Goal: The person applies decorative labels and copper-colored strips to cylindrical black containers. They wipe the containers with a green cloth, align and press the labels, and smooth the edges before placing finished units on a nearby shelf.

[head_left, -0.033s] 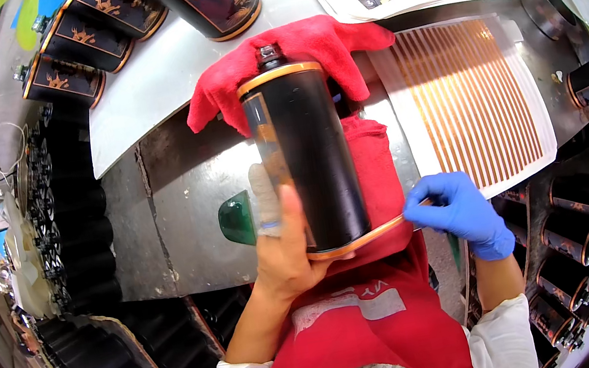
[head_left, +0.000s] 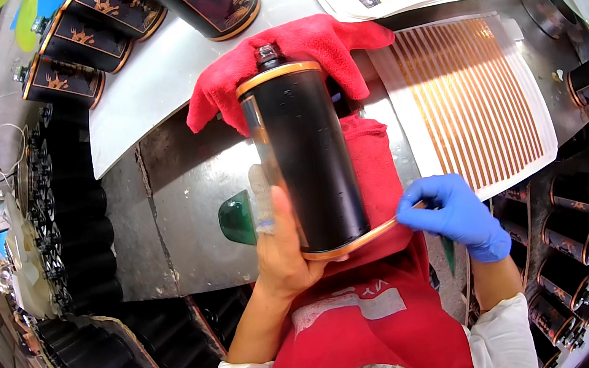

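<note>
Black bottle and gold strip held between two hands

Left of center lies a translucent green blade on the metal bench. Just beside it, the left hand is closed around the lower left of a black cylindrical bottle: the thumb presses the side, and fingertips show below the base; the remaining fingers are hidden. The bottle fills the center of the frame, tilted, its neck over a red cloth. It is probably rigid, fairly heavy, smooth enough to slip and possibly breakable, best supported low on the body. From its base, a narrow gold strip runs rightward; likely light, pliable and easily creased, it suits a hold at its end. There the blue-gloved right hand, right of center, pinches it, thumb and forefinger nearly together.
</note>
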A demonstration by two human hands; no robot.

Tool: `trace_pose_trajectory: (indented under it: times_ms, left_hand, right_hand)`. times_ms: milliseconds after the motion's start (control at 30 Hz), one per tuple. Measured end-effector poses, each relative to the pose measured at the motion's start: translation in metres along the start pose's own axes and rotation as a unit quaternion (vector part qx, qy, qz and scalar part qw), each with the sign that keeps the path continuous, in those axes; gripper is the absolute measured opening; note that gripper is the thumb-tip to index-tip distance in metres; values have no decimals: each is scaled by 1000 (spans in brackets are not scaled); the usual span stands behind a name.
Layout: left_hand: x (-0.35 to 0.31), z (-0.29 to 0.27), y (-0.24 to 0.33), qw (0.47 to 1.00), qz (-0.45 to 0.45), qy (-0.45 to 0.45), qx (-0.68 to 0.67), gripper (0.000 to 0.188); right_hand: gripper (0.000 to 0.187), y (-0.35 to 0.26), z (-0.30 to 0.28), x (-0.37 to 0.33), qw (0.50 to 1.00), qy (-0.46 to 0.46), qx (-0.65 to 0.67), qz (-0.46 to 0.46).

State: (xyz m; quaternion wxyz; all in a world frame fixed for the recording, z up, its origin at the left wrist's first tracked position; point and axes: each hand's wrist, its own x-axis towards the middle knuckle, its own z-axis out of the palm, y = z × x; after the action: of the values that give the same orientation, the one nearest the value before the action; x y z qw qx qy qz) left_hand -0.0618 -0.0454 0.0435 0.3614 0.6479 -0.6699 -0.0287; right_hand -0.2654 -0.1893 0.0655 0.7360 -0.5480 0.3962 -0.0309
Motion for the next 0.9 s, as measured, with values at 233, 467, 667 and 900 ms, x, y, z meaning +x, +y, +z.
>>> trace_pose_trajectory:
  times_ms: [233, 467, 667, 900]
  left_hand:
    - [-8, -11, 0, 992, -108, -34, -56, 116]
    - [34, -13, 28, 992, 9, -50, 118, 103]
    - [2, -7, 12, 997, -54, -48, -20, 110]
    - [-13, -5, -6, 988, -85, -56, -119, 116]
  right_hand:
    - [11, -7, 14, -4, 999, 6, 37, 8]
    - [13, -6, 12, -3, 999, 18, 31, 31]
    - [14, -10, 36, 0, 999, 24, 15, -31]
    - [11, -16, 44, -7, 999, 20, 12, -44]
